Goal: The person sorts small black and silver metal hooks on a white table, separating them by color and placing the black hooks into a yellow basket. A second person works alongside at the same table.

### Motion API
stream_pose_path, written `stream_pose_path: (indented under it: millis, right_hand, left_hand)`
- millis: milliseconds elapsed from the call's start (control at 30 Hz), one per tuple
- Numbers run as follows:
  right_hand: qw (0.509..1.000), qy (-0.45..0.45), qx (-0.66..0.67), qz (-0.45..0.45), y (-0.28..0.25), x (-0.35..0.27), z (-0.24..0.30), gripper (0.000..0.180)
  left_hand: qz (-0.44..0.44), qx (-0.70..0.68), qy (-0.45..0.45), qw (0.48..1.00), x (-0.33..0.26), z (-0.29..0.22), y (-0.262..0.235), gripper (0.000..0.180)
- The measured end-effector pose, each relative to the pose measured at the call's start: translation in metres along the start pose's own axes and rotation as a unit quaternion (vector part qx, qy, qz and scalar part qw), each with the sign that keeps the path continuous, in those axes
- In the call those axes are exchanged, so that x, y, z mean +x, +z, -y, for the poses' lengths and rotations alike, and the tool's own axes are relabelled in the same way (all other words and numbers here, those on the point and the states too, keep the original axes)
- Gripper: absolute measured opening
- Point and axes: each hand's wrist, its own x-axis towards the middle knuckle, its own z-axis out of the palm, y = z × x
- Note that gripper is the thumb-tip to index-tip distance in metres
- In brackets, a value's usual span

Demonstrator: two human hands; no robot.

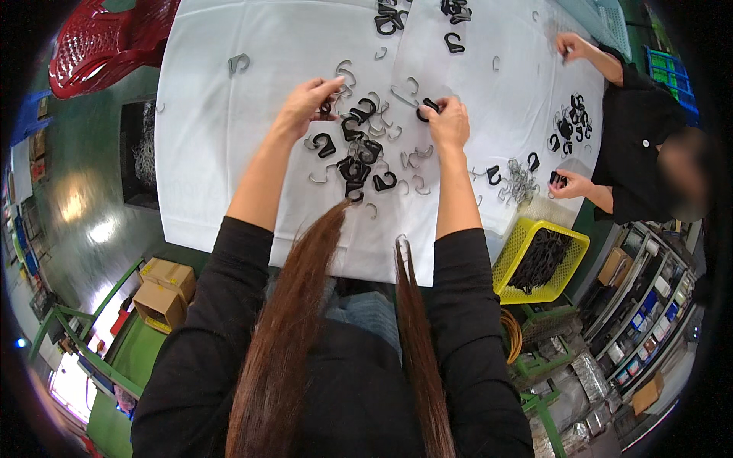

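Note:
My left hand (305, 103) reaches over a white-covered table (221, 145) and pinches a small black hook piece (327, 107) at its fingertips. My right hand (447, 122) grips another black hook (427, 107) between thumb and fingers. Between and below both hands lies a scatter of black plastic hooks (357, 156) mixed with bent grey metal hooks (397, 95). My long hair hangs down over the table's near edge.
A second person in black sits at the right, both hands (569, 183) among more hooks. A yellow basket (527, 237) of black parts stands by the table's right corner. A red plastic chair (99, 46) is far left; cardboard boxes (164, 290) sit on the floor.

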Motion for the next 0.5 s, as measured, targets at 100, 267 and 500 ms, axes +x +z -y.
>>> stream_pose_path:
  millis: [100, 267, 500]
  right_hand:
    - [0.999, -0.025, -0.036, 0.011, 0.010, -0.004, 0.008, 0.031]
    - [1.000, -0.007, 0.023, -0.007, 0.014, -0.019, 0.012, 0.033]
    - [0.998, -0.060, 0.014, 0.002, 0.017, -0.017, 0.003, 0.030]
  left_hand:
    - [-0.130, 0.339, 0.094, 0.927, 0.009, 0.014, 0.038, 0.044]
    - [-0.173, 0.447, 0.210, 0.852, 0.001, 0.029, 0.074, 0.042]
    - [0.070, 0.051, 0.138, 0.987, -0.016, 0.023, 0.044, 0.025]
